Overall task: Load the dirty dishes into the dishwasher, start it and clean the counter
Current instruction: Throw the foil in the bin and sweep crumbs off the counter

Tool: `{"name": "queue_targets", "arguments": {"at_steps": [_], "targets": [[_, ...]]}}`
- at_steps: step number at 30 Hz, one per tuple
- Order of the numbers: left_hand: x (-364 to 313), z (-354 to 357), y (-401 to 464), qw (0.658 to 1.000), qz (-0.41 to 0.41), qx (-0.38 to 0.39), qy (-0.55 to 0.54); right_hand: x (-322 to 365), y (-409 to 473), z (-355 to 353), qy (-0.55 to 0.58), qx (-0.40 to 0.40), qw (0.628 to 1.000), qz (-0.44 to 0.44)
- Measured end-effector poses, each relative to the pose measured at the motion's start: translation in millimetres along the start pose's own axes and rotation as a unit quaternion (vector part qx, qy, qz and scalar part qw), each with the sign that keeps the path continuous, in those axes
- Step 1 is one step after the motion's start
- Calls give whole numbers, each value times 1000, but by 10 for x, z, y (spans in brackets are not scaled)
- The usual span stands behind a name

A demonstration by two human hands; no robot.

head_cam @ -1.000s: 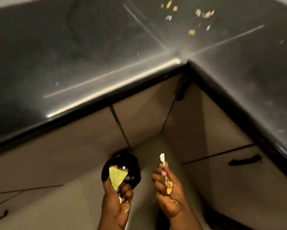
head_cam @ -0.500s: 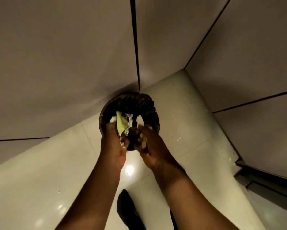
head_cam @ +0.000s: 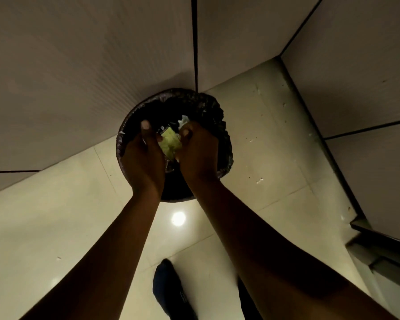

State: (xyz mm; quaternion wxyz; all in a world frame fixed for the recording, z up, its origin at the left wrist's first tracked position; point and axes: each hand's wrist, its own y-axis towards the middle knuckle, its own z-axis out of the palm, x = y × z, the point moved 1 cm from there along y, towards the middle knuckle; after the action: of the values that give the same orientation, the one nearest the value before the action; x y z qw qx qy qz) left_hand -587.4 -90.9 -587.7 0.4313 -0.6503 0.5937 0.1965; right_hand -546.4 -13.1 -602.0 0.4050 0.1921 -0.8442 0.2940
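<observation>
A round bin (head_cam: 219, 116) lined with a black bag stands on the floor against the cabinet fronts. Both my hands hover over its opening. My left hand (head_cam: 143, 158) has its thumb raised and holds a yellow-green scrap (head_cam: 170, 144) against its fingers. My right hand (head_cam: 199, 151) is close on the scrap's other side, back up, its fingers curled down toward the scrap. Whether they grip anything is hidden. Crumpled white and foil rubbish (head_cam: 184, 121) lies inside the bin beyond my fingers.
Beige cabinet doors (head_cam: 90, 77) rise behind the bin and along the right (head_cam: 367, 77). The glossy cream floor tiles (head_cam: 44, 215) carry a few crumbs (head_cam: 259, 180). My foot in a dark sock (head_cam: 169, 287) is at the bottom. A dark ledge (head_cam: 384, 239) juts in at the right.
My view dropped from the black counter to the bin on the floor. Both hands went down over the bin and came together around the yellow-green scrap.
</observation>
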Motion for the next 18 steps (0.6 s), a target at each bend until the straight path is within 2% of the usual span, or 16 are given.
{"name": "queue_targets", "arguments": {"at_steps": [2, 5, 8, 10, 12, 15, 18], "targets": [[-17, 62, 24, 999, -12, -3, -47, 16, 38, 10, 8, 4, 1000, 1], [96, 146, 86, 994, -28, 5, -110, 104, 44, 3, -53, 35, 998, 15], [274, 164, 124, 989, -55, 61, -124, 117, 14, 88, 7, 107, 994, 29], [265, 155, 87, 984, -66, 77, -146, 88, -32, 106, 26, 131, 991, 7], [229, 131, 22, 985, -63, 56, -152, 30, -46, 42, 30, 102, 993, -49], [170, 122, -44, 988, -39, -1, -151, 76, -44, -185, 59, 17, 993, -101], [117, 62, 37, 996, 60, -58, 22, 118, 78, -447, 123, -28, 986, -113]]}}
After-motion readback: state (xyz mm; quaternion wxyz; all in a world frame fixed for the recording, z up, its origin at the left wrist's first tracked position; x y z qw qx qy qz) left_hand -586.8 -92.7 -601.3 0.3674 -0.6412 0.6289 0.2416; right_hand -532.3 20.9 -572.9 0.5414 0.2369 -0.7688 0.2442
